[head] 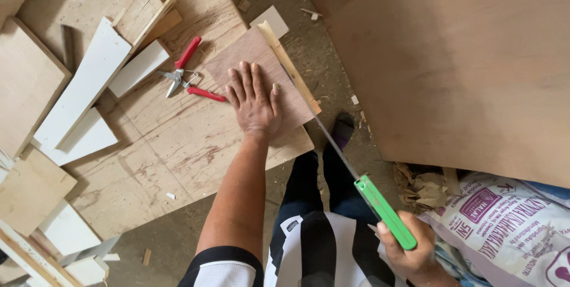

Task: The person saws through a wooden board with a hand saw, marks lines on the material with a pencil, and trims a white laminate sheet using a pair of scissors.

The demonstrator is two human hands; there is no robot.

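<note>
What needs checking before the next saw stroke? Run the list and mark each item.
1. Left hand flat on the brown plywood piece: ok.
2. Left fingers apart from the saw blade: ok.
3. Right hand closed on the green saw handle: ok.
4. Blade running along the piece's right edge, by the thin strip: ok.
5. Foot below the blade's path: not ok.
6. Red-handled pliers away from the cut: ok.

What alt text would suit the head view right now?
The left hand presses flat on a small plywood piece while the right hand grips a green-handled saw cutting its edge. Red-handled pliers lie nearby.
</note>
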